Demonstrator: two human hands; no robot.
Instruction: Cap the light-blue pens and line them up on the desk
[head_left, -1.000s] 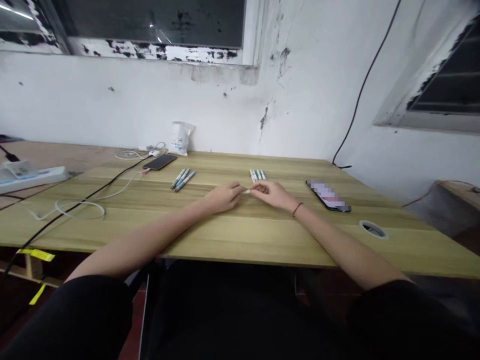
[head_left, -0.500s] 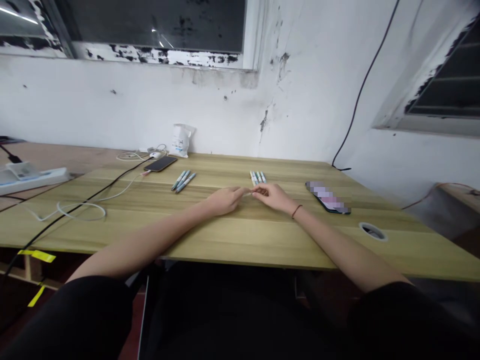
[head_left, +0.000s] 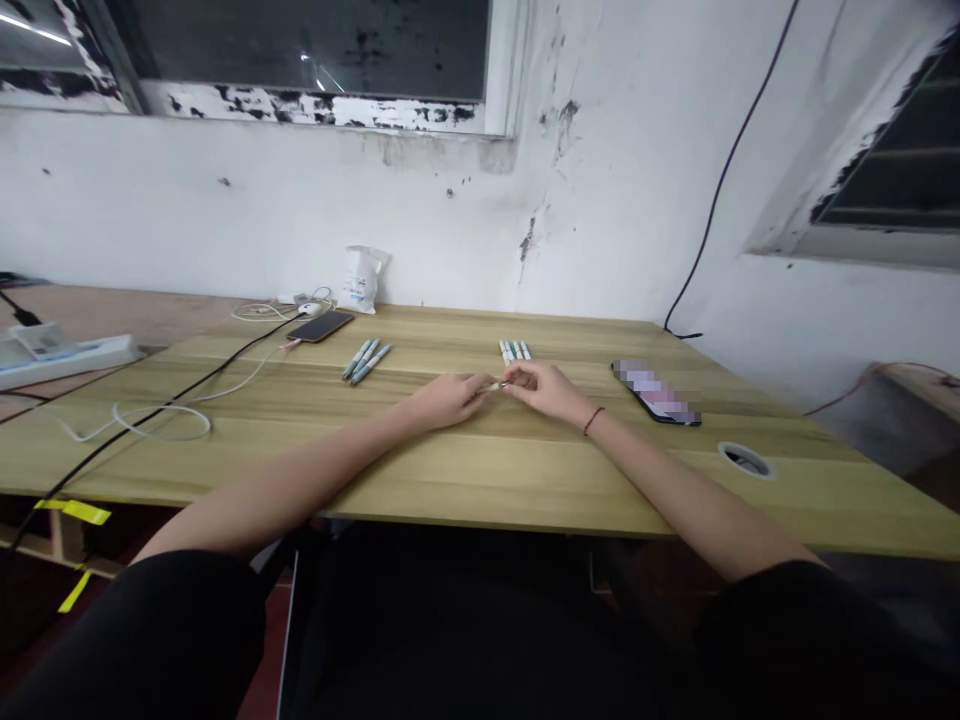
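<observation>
Over the middle of the table, my left hand [head_left: 448,399] is closed around a slim, pale marker [head_left: 494,387], mostly hidden by the fingers. My right hand [head_left: 546,390] pinches its other end, where a small dark part shows between the fingertips. Just beyond my right hand lie several light-coloured markers [head_left: 515,350] side by side, their near ends partly covered by the hand. To the left, three blue-grey markers [head_left: 366,362] lie together on the wood.
On the wooden table [head_left: 480,480] lie a phone [head_left: 656,393] at right, near a round cable hole [head_left: 746,461], and a dark phone [head_left: 321,326] at back left. A white packet [head_left: 362,280] stands by the wall. Cables [head_left: 161,408] and a power strip [head_left: 75,361] occupy the left.
The fingertips of my two hands have drawn slightly apart, and more of the pale marker shows between them. The markers on the table have stayed in place.
</observation>
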